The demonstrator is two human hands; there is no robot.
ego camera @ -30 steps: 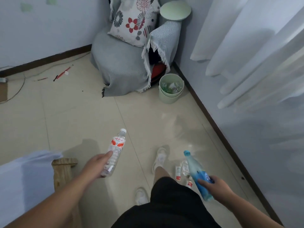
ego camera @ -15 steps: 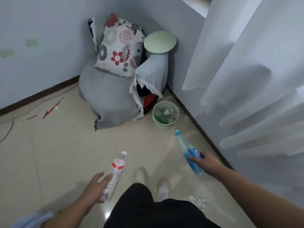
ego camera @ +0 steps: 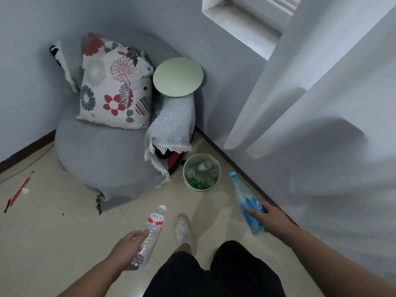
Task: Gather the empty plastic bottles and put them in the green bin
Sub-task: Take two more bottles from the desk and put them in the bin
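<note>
My left hand (ego camera: 126, 246) grips a clear plastic bottle with a red-and-white label (ego camera: 152, 229) by its lower half, cap pointing away from me. My right hand (ego camera: 270, 218) holds a blue-tinted bottle with a blue cap (ego camera: 245, 199), its neck angled toward the green bin (ego camera: 186, 179). The round pale green bin stands on the floor by the wall, just beyond the blue bottle's cap. Several empty clear and green bottles lie inside it.
A grey floor chair (ego camera: 102, 155) with a flowered cushion (ego camera: 115, 91) fills the corner left of the bin. A round green lid (ego camera: 177, 77) rests on a draped grey cloth (ego camera: 173, 129). White curtains (ego camera: 321, 103) hang at right. A red tool (ego camera: 18, 194) lies on the floor at left.
I have stepped closer to the corner, so the bin and chair appear larger and nearer. Both hands keep their bottles; the blue bottle now sits close to the bin.
</note>
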